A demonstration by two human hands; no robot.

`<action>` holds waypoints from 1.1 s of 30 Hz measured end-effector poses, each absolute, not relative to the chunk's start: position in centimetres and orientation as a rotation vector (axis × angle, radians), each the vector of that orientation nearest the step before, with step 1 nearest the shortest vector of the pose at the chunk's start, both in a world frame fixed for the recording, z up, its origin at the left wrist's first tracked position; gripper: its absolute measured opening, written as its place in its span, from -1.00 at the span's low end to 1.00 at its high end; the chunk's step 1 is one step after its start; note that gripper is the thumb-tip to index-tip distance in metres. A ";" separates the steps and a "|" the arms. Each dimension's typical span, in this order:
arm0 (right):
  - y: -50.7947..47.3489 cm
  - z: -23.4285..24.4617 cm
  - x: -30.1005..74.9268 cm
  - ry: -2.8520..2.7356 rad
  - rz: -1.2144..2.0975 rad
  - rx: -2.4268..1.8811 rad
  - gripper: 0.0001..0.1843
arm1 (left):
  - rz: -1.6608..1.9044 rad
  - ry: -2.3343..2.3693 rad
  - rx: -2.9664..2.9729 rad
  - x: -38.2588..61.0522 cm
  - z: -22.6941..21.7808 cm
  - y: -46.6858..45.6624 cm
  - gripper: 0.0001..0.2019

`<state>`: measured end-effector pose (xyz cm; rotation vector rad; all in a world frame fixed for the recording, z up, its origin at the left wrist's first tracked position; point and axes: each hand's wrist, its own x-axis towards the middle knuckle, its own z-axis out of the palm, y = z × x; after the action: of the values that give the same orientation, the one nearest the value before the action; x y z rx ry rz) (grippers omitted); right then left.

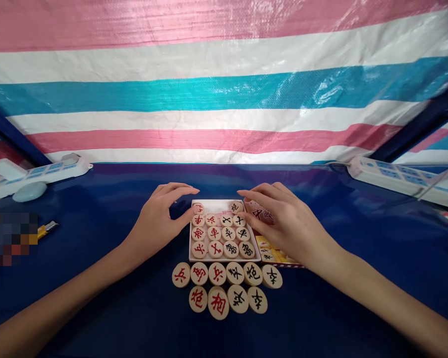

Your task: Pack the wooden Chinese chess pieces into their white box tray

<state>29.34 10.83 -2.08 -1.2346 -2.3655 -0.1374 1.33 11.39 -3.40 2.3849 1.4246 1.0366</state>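
Note:
A shallow white box (213,205) holds rows of round wooden Chinese chess pieces, red characters on its left side and black on its right. At the box's far left corner is my left hand (169,208), its thumb tip at a red piece (198,208) and its index finger stretched out above. My right hand (274,211) mirrors it at the far right corner, thumb tip by a black piece (236,207). Both hands have thumb and fingers apart, with nothing held. Whether either thumb presses on a piece, I cannot tell. In front of the box lie two rows of pieces, including a red piece (218,303).
A printed box lid (266,249) lies partly under my right hand. Power strips stand at the left (56,169) and right (388,174). A pale oval object (30,191) and a yellow utility knife (47,229) are at left. A striped tarp (224,94) hangs behind the blue table (108,308).

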 end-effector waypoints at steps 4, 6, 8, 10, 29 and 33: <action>9.8 -1.9 29.2 -2.353 -0.081 -1.195 -0.65 | 1.070 1.404 2.343 1.0 -2.9 10.9 -0.80; 9.2 -1.7 29.1 -2.381 -0.047 -1.164 -0.67 | 1.056 1.404 2.408 1.0 -2.6 10.6 -0.83; 8.8 -1.7 29.1 -2.410 -0.030 -1.138 -0.64 | 1.038 1.389 2.474 1.0 -2.3 10.4 -0.83; 8.6 -1.7 29.1 -2.427 -0.013 -1.126 -0.62 | 1.027 1.357 2.515 1.1 -2.2 10.3 -0.83; 8.4 -0.6 29.4 -2.449 0.043 -1.189 -0.58 | 1.181 1.250 2.510 1.0 -0.6 9.4 -0.80; 8.5 -0.7 29.7 -2.498 0.010 -1.172 -0.54 | 1.236 1.192 2.559 1.0 0.7 8.6 -0.78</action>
<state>29.68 8.49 -0.70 -1.1716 -2.4976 0.0100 1.01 8.61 0.71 2.5589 1.1915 1.2363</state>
